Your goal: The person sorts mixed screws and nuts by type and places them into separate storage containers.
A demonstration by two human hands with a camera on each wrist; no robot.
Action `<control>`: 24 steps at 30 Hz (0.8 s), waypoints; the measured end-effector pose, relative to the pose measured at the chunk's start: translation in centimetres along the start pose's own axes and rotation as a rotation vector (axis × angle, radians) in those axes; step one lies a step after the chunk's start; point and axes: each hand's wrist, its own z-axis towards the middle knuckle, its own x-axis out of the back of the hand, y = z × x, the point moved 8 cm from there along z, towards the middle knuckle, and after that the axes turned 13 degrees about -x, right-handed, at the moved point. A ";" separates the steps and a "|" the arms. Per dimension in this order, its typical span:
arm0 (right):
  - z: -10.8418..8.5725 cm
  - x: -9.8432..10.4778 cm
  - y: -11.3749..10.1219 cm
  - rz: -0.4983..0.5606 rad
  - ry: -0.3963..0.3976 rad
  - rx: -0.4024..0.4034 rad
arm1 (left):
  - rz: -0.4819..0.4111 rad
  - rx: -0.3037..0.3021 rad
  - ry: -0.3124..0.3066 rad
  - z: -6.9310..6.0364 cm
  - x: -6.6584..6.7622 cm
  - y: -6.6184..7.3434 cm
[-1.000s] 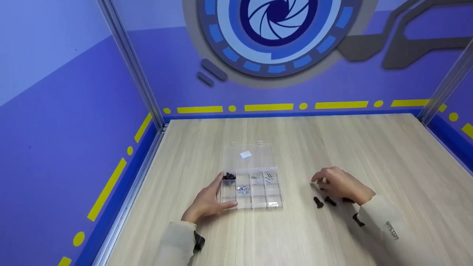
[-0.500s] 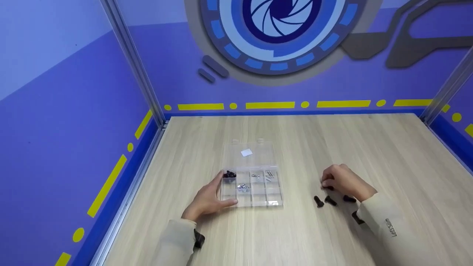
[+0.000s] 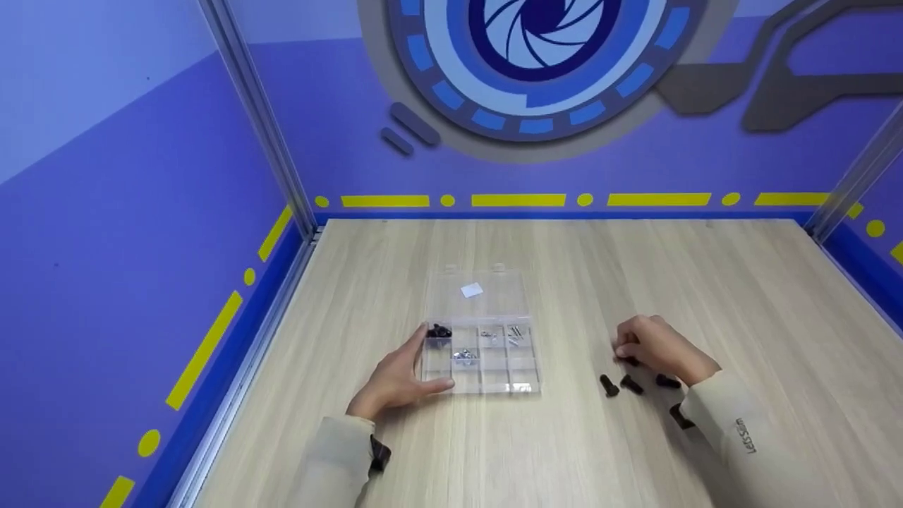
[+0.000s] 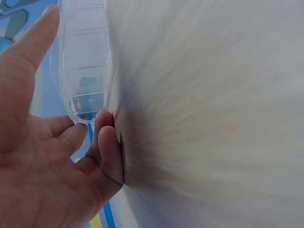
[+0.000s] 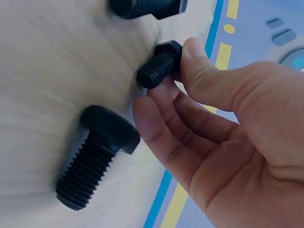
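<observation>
My right hand (image 3: 662, 347) pinches a black hex bolt (image 5: 158, 69) by its head between thumb and fingers, low over the wooden table. Its threaded end points away from the palm in the right wrist view. Nearby lie more black hex bolts (image 3: 609, 385), one of them large in the right wrist view. My left hand (image 3: 392, 382) rests against the left side of a clear compartment box (image 3: 494, 389), its thumb straight along the front edge. The lid (image 3: 487, 302) is folded back. Black pieces (image 3: 439, 331) fill the back-left compartment; small silver parts (image 3: 465, 357) lie in several others.
The light wooden table (image 3: 522, 451) is bounded by a blue and purple back wall (image 3: 338, 141) and side walls. Metal posts (image 3: 264, 120) stand at the far corners. A white label (image 3: 471, 290) is on the box's lid.
My right hand has shifted slightly right and its fingers have closed on a bolt. The left hand stays at the box. The head view has tilted a little.
</observation>
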 end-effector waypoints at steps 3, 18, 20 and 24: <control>0.1 -0.1 0.0 -0.003 -0.007 -0.004 | -0.001 0.003 0.001 0.0 0.0 0.0; -0.6 -0.3 -1.8 -0.080 -0.040 0.045 | -0.007 -0.001 0.004 0.1 0.0 0.0; -0.6 -0.2 -2.0 -0.091 -0.032 0.055 | -0.007 -0.002 0.005 0.1 0.0 0.0; -0.5 -0.2 -2.2 -0.101 -0.045 0.059 | -0.004 -0.005 0.009 0.1 0.0 -0.1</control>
